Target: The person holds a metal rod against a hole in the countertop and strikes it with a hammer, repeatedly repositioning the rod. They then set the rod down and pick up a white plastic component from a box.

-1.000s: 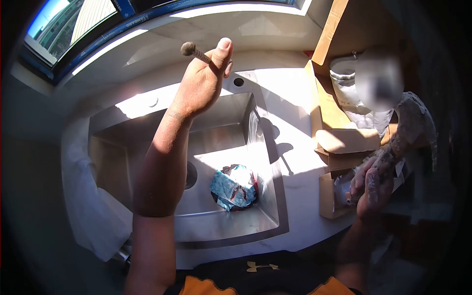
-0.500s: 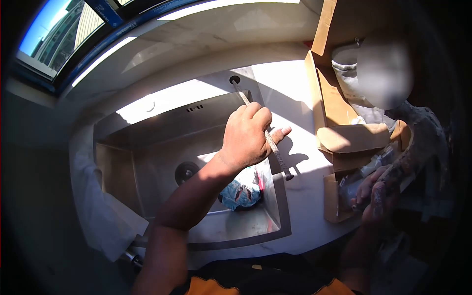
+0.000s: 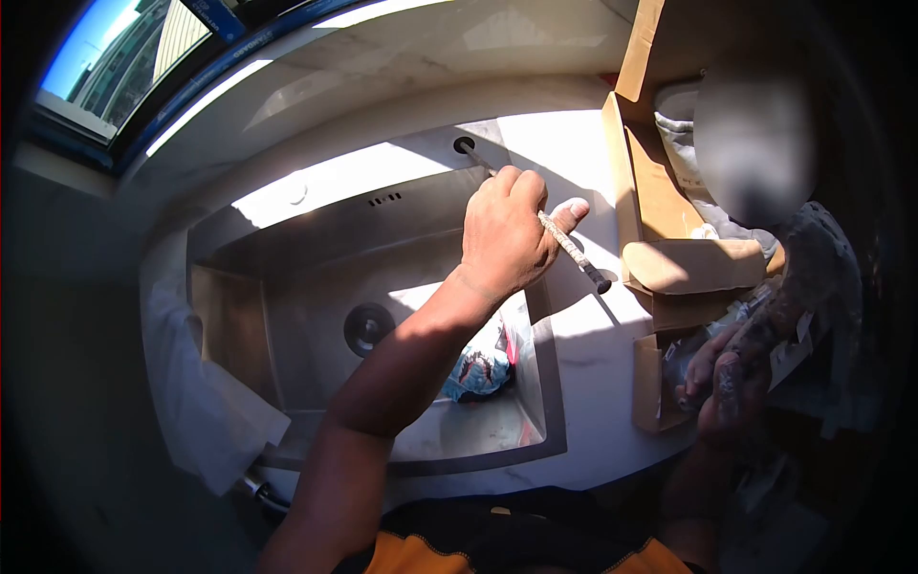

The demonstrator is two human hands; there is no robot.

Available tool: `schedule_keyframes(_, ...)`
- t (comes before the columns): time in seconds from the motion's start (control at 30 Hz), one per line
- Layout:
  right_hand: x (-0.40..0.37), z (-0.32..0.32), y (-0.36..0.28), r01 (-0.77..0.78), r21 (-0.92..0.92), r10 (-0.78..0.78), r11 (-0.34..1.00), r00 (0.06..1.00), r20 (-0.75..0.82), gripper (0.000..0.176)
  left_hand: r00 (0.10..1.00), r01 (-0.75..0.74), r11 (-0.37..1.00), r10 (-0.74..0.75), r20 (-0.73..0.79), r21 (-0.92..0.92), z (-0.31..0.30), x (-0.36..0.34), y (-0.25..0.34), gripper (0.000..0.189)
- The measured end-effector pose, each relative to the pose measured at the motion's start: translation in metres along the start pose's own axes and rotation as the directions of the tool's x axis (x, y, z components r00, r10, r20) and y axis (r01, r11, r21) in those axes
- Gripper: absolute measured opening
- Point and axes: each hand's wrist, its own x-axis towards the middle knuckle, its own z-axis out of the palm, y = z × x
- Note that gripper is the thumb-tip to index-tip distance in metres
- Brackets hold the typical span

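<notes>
My left hand [image 3: 507, 225] is closed round a thin, pale mottled hose [image 3: 572, 245] above the right rim of the steel sink [image 3: 316, 383]. The hose's far end sits in the round tap hole [image 3: 465, 144], and its dark end [image 3: 601, 284] points toward me over the worktop. On the right, my right hand [image 3: 724, 407] is in shadow beside another person's hand [image 3: 706, 364], close to an opened cardboard box. One whitish, dusty finger of it points up; its other fingers are hidden, so its grip does not show. A crumpled blue-and-white bag [image 3: 480, 371] lies in the sink.
The cardboard box [image 3: 660, 266] stands on the worktop with its flaps up and plastic-wrapped things inside. Another person's dusty arm [image 3: 813, 268] reaches in from the right. White cloth [image 3: 206, 411] hangs over the left corner. A drain [image 3: 367, 330] is in the sink floor.
My left hand has moved right and slightly up, and the hose's dark end has swung right and up with it. The hands on the right look nearly unchanged.
</notes>
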Motion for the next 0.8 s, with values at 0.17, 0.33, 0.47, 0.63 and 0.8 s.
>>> schedule_keyframes(0.17,-0.005,0.001,0.008,0.015,0.066,-0.018,0.998,0.999,0.040,0.036,0.999,0.035,0.999,-0.035,-0.016,0.002,0.001,0.004,0.007,0.043)
schedule_keyframes(0.33,-0.010,0.004,0.019,0.042,0.040,-0.045,0.998,0.996,0.077,0.042,0.998,0.070,0.997,-0.070,-0.006,0.039,0.001,0.006,0.007,0.044)
schedule_keyframes(0.47,-0.017,0.006,0.020,-0.006,0.071,0.004,0.997,1.000,0.026,0.038,0.999,0.035,0.999,-0.034,-0.031,0.035,0.001,0.005,0.008,0.044)
schedule_keyframes(0.63,-0.018,0.004,0.019,-0.062,0.088,0.055,0.994,0.995,0.077,0.034,0.997,0.073,0.995,-0.072,-0.023,0.064,0.002,0.009,0.007,0.043)
schedule_keyframes(0.8,-0.026,0.013,0.014,-0.064,0.055,0.061,0.996,0.996,0.057,0.030,0.991,0.099,0.994,-0.094,-0.099,0.044,0.000,0.018,0.008,0.042)
